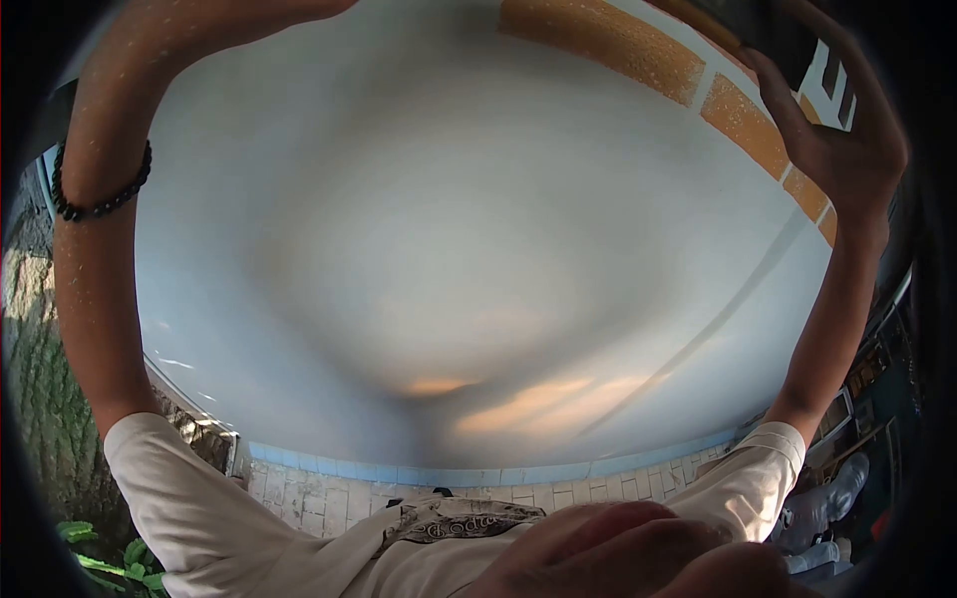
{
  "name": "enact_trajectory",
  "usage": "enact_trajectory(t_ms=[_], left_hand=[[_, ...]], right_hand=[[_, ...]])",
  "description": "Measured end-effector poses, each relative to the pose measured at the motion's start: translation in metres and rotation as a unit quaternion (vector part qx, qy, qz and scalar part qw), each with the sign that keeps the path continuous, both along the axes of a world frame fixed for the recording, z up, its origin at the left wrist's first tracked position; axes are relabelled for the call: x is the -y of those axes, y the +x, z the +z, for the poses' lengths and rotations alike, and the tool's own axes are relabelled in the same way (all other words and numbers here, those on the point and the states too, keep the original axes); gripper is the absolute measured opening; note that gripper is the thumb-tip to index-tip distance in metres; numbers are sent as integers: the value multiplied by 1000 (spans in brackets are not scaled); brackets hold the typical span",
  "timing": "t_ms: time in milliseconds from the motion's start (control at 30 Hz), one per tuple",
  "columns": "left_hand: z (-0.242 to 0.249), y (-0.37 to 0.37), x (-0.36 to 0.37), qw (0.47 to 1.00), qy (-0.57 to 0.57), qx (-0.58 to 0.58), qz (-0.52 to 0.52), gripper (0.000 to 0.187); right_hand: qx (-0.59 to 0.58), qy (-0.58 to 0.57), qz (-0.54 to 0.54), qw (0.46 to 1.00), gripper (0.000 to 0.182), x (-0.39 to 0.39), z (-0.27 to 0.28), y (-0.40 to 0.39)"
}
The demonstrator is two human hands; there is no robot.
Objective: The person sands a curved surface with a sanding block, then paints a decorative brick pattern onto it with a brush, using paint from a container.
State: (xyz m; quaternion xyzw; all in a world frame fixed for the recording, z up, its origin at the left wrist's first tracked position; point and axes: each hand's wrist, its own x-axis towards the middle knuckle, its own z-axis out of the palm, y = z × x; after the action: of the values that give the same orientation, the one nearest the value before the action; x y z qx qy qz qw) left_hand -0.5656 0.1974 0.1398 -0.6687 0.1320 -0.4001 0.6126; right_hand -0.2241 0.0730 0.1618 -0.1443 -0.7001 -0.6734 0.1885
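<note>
Both bare arms are raised at the sides of the head view. My left hand [244,22] reaches across the upper left edge, its fingers cut off by the frame, so any hold is hidden. A black beaded bracelet [105,206] circles that arm. At the upper right, my right hand [847,154] has its thumb spread from its fingers, beside a dark area whose nature is unclear. A pale wall [478,239] fills the middle, with orange-brown blocks [618,50] along its upper right. Below is a light printed shirt [459,526].
Blurred skin crosses the bottom close to the camera. A pale brick-patterned floor [329,503] borders the wall's light-blue base strip [399,470]. A rough trunk-like surface [45,389] and green leaves [125,563] are at left. Assorted items, including a clear plastic container [827,503], lie at right.
</note>
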Motion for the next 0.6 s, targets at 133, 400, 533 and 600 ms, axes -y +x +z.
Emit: enact_trajectory(t_ms=[133, 400, 533, 600], left_hand=[[-11, -38, 8, 996, -11, 34, 87, 41], [-47, -117, -15, 974, -143, 109, 139, 39], [-61, -133, -31, 966, -202, 123, 109, 40], [-65, -142, -42, 958, -222, 132, 120, 37]], right_hand=[[31, 5, 15, 999, 53, -18, 5, -39], [-18, 24, 232, 972, 73, -110, -15, -104], [-149, -57, 316, 935, 80, -138, -57, -129], [-177, -93, 312, 929, 81, -140, -68, -137]])
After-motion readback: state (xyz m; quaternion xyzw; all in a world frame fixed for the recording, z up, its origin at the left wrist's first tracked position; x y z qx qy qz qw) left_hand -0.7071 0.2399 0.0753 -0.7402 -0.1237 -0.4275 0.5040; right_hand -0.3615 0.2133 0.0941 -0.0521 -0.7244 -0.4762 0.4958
